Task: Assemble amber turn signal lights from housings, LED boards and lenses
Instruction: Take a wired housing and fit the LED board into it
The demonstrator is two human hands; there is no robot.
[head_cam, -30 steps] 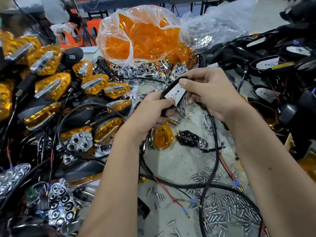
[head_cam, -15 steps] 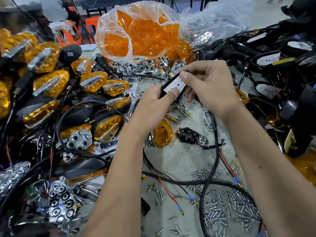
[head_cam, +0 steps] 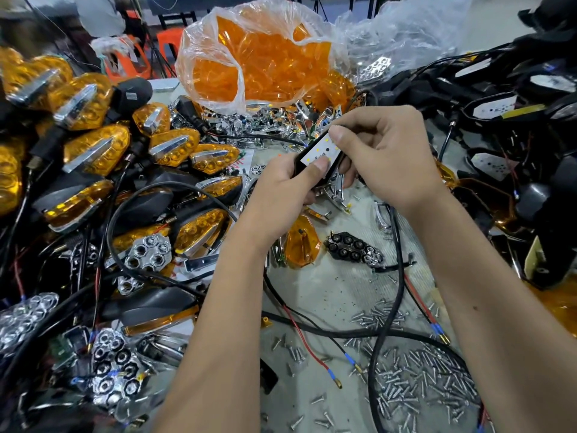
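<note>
1. Left hand (head_cam: 281, 185) gripped the black housing (head_cam: 301, 160), held above the bench (head_cam: 337, 292); thumb pressed on the white LED board (head_cam: 324, 148) seated in it.
2. Right hand (head_cam: 390, 157) pinched the housing's far end, thumb on the board.
3. Loose amber lens (head_cam: 301, 242) lay on the bench below both hands.

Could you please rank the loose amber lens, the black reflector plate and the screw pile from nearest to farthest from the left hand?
1. Loose amber lens, just below the left hand.
2. Black reflector plate, right of the lens.
3. Screw pile, lower right.
</note>
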